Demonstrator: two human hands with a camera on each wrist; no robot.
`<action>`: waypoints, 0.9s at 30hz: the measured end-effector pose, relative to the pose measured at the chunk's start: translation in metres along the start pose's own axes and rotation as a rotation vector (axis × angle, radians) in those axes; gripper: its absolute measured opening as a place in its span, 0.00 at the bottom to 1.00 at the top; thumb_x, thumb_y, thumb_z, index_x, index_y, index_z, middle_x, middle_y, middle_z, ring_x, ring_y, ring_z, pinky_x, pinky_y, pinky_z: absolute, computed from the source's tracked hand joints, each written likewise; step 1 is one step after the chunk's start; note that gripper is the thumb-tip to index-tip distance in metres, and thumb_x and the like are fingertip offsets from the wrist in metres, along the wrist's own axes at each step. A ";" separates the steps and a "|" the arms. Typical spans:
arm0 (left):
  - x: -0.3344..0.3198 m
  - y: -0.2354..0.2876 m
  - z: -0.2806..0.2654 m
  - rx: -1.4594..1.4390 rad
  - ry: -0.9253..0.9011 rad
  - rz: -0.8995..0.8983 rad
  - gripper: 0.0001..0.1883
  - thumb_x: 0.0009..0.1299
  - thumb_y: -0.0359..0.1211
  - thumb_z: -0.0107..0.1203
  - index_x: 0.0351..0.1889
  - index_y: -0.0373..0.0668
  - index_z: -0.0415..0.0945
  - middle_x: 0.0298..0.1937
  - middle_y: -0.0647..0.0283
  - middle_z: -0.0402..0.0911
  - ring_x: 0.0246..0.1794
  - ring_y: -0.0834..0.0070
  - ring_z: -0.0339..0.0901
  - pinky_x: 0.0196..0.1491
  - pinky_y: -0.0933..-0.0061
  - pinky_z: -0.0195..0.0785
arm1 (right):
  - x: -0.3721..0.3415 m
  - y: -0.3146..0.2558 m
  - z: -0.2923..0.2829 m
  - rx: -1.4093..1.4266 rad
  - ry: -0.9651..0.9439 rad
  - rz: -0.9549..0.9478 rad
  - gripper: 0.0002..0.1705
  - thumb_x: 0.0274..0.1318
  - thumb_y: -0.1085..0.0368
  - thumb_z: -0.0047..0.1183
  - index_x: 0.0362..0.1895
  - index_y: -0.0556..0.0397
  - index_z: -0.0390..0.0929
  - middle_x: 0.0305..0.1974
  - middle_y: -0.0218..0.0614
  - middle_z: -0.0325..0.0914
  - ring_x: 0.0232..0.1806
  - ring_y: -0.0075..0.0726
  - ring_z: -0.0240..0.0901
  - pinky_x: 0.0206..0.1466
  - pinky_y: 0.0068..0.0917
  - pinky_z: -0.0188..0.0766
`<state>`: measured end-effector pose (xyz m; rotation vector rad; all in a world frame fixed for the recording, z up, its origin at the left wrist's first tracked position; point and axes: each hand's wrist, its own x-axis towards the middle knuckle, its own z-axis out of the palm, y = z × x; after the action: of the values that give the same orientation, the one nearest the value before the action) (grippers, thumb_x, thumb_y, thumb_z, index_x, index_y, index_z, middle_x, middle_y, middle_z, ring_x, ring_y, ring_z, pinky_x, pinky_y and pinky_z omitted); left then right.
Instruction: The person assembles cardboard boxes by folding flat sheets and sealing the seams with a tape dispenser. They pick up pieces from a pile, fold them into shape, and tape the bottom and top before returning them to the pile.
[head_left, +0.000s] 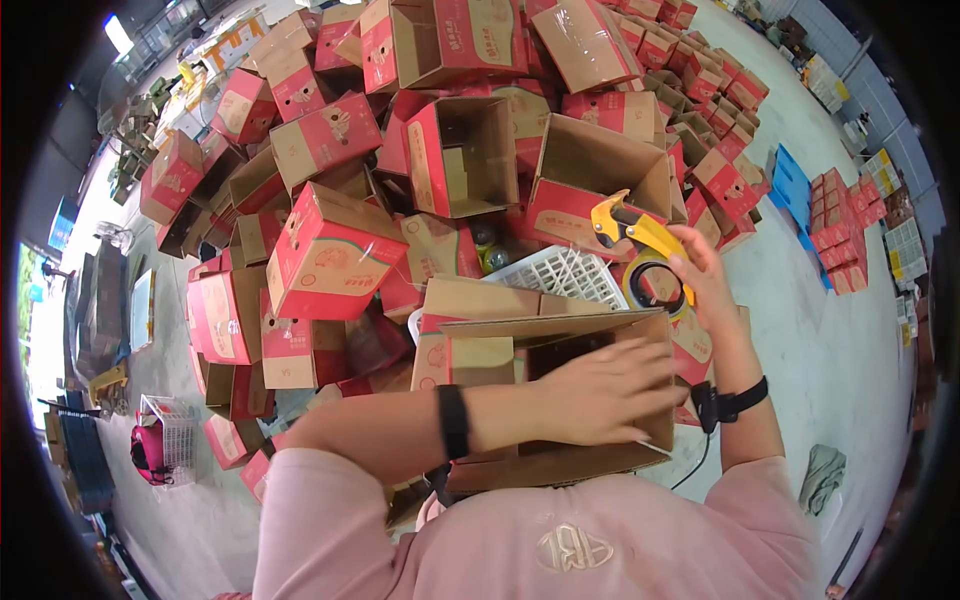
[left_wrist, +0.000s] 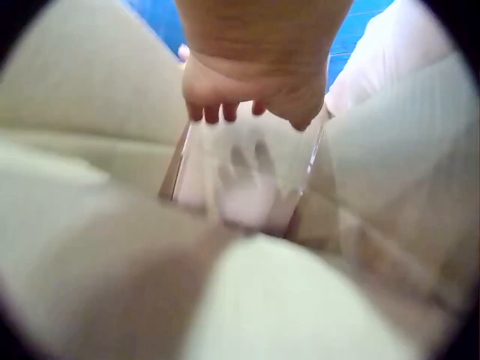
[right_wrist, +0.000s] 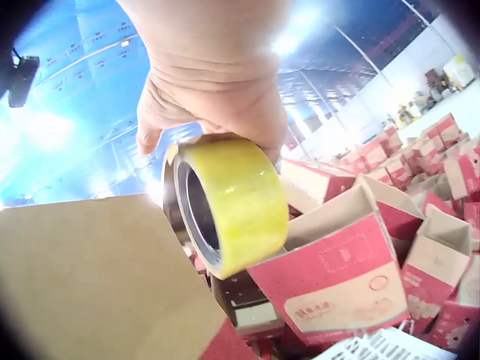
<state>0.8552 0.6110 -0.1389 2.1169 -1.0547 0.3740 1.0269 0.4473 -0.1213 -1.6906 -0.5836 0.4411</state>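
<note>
In the head view an open cardboard box (head_left: 480, 362) stands against the person's front. The left hand (head_left: 615, 392) lies across its opening, slightly blurred, with fingers extended toward the right side. The left wrist view shows the same hand (left_wrist: 255, 86) from the wrist side, among pale cardboard panels (left_wrist: 90, 75). To the right, the right hand (head_left: 708, 285) grips a yellow tape dispenser (head_left: 645, 232), raised beside the box's far right corner. Its roll of yellowish tape (right_wrist: 244, 206) fills the middle of the right wrist view, under the palm.
A large heap of red-and-brown boxes (head_left: 335, 255) rises beyond the box. Just behind it sits a white plastic crate (head_left: 565, 277). At the right, red cartons (head_left: 840, 230) are stacked by a blue panel (head_left: 790, 190). A white basket (head_left: 180, 440) stands on the floor at left.
</note>
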 end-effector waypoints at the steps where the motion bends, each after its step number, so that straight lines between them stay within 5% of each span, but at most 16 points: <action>1: 0.012 -0.005 0.008 0.001 -0.003 0.002 0.28 0.67 0.49 0.51 0.60 0.43 0.68 0.66 0.51 0.62 0.70 0.57 0.55 0.71 0.53 0.45 | -0.002 0.006 0.003 0.096 0.066 0.024 0.23 0.54 0.63 0.58 0.54 0.55 0.70 0.45 0.31 0.73 0.46 0.21 0.68 0.48 0.20 0.65; 4: 0.016 -0.012 0.022 0.074 -0.165 0.074 0.30 0.66 0.50 0.51 0.61 0.41 0.67 0.66 0.53 0.63 0.70 0.57 0.54 0.71 0.51 0.43 | -0.002 0.003 -0.007 0.128 0.286 0.073 0.23 0.53 0.65 0.59 0.54 0.55 0.70 0.38 0.27 0.73 0.33 0.15 0.67 0.34 0.13 0.64; 8: -0.077 -0.031 0.010 0.058 -0.407 -0.151 0.31 0.69 0.52 0.47 0.62 0.39 0.66 0.69 0.56 0.60 0.73 0.57 0.49 0.73 0.56 0.41 | 0.007 -0.049 -0.017 0.368 0.346 -0.062 0.22 0.58 0.59 0.53 0.54 0.55 0.69 0.30 0.24 0.72 0.25 0.14 0.66 0.26 0.14 0.63; 11: -0.081 -0.022 0.004 -0.001 -0.418 -0.204 0.30 0.72 0.51 0.44 0.61 0.37 0.66 0.69 0.54 0.60 0.71 0.55 0.52 0.72 0.58 0.45 | 0.002 -0.016 0.028 0.170 -0.043 -0.018 0.26 0.54 0.62 0.57 0.57 0.54 0.68 0.37 0.24 0.74 0.31 0.14 0.68 0.30 0.13 0.65; 12: -0.075 -0.013 -0.003 -0.064 -0.426 -0.264 0.29 0.72 0.50 0.44 0.61 0.36 0.65 0.68 0.52 0.62 0.70 0.55 0.55 0.71 0.59 0.48 | -0.006 -0.020 0.039 0.143 -0.293 0.214 0.28 0.52 0.62 0.58 0.58 0.54 0.68 0.42 0.25 0.74 0.35 0.16 0.69 0.32 0.14 0.66; 13: -0.075 0.003 -0.020 -0.468 -0.562 -0.578 0.30 0.73 0.51 0.42 0.61 0.35 0.65 0.65 0.49 0.65 0.66 0.55 0.61 0.68 0.63 0.54 | -0.013 -0.006 0.049 0.116 -0.424 0.225 0.29 0.52 0.62 0.58 0.59 0.53 0.68 0.43 0.25 0.73 0.37 0.17 0.69 0.33 0.14 0.66; 14: -0.070 0.021 -0.055 -0.672 -0.713 -0.671 0.27 0.74 0.46 0.43 0.61 0.34 0.65 0.63 0.49 0.68 0.64 0.58 0.66 0.65 0.67 0.57 | -0.025 0.003 0.057 0.102 -0.429 0.170 0.28 0.53 0.62 0.58 0.59 0.52 0.68 0.42 0.26 0.74 0.37 0.16 0.68 0.31 0.14 0.65; 15: -0.109 0.032 -0.050 -1.114 -0.606 -0.850 0.23 0.75 0.40 0.44 0.62 0.34 0.66 0.63 0.52 0.68 0.64 0.62 0.66 0.66 0.68 0.56 | -0.033 0.014 0.057 0.174 -0.325 0.233 0.26 0.54 0.62 0.57 0.57 0.51 0.68 0.38 0.27 0.73 0.33 0.15 0.68 0.28 0.14 0.64; 16: -0.129 0.051 -0.066 -0.931 -0.404 -0.666 0.21 0.76 0.35 0.44 0.62 0.34 0.65 0.64 0.55 0.68 0.65 0.65 0.64 0.67 0.67 0.55 | -0.039 0.023 0.051 0.176 -0.341 0.229 0.26 0.54 0.62 0.57 0.57 0.51 0.68 0.38 0.27 0.73 0.33 0.15 0.68 0.28 0.14 0.64; 17: -0.149 0.068 -0.076 -0.899 -0.279 -0.854 0.21 0.75 0.37 0.45 0.62 0.33 0.66 0.64 0.52 0.67 0.68 0.64 0.61 0.67 0.66 0.53 | -0.043 0.032 0.041 0.354 -0.262 0.280 0.25 0.54 0.62 0.56 0.57 0.51 0.68 0.36 0.27 0.71 0.30 0.15 0.67 0.27 0.14 0.63; 18: -0.158 0.076 -0.069 -0.895 -0.279 -0.860 0.21 0.75 0.37 0.45 0.62 0.33 0.66 0.64 0.52 0.67 0.68 0.64 0.61 0.67 0.66 0.53 | -0.048 0.038 0.038 0.532 -0.173 0.333 0.24 0.55 0.62 0.55 0.56 0.51 0.67 0.34 0.27 0.70 0.27 0.16 0.66 0.26 0.15 0.63; 20: -0.178 0.087 -0.040 -0.181 0.252 -0.789 0.23 0.74 0.37 0.47 0.63 0.34 0.65 0.63 0.49 0.68 0.68 0.63 0.60 0.66 0.68 0.54 | -0.056 0.042 0.042 0.545 -0.135 0.312 0.24 0.56 0.62 0.54 0.56 0.51 0.67 0.32 0.27 0.69 0.25 0.15 0.64 0.25 0.15 0.63; 22: -0.167 0.056 -0.022 0.139 0.573 -0.766 0.25 0.72 0.38 0.49 0.64 0.35 0.63 0.59 0.49 0.72 0.64 0.65 0.66 0.64 0.70 0.57 | -0.057 0.043 0.048 0.568 -0.101 0.277 0.23 0.56 0.62 0.53 0.56 0.51 0.66 0.30 0.26 0.67 0.23 0.15 0.62 0.25 0.15 0.62; 24: -0.157 0.018 -0.010 -0.074 0.811 -1.090 0.29 0.70 0.41 0.51 0.65 0.35 0.61 0.61 0.43 0.68 0.65 0.56 0.64 0.65 0.67 0.54 | -0.059 0.041 0.051 0.553 -0.088 0.261 0.23 0.57 0.61 0.54 0.56 0.51 0.66 0.30 0.26 0.67 0.22 0.15 0.61 0.24 0.14 0.61; 26: -0.160 -0.012 -0.005 -0.299 0.690 -1.361 0.30 0.69 0.43 0.52 0.64 0.35 0.61 0.54 0.45 0.74 0.60 0.56 0.70 0.60 0.66 0.60 | -0.059 0.031 0.052 0.524 -0.088 0.265 0.24 0.57 0.61 0.54 0.56 0.52 0.66 0.30 0.26 0.68 0.22 0.15 0.61 0.24 0.14 0.61; 27: -0.157 -0.018 -0.007 -0.294 0.702 -1.358 0.30 0.69 0.43 0.52 0.64 0.35 0.61 0.54 0.45 0.74 0.60 0.56 0.70 0.60 0.66 0.60 | -0.057 0.019 0.051 0.458 -0.070 0.254 0.24 0.57 0.61 0.54 0.56 0.53 0.66 0.30 0.26 0.68 0.22 0.15 0.62 0.24 0.14 0.61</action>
<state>0.7724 0.7127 -0.2270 1.7308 0.7186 0.2007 0.9541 0.4507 -0.1515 -1.3133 -0.2863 0.7581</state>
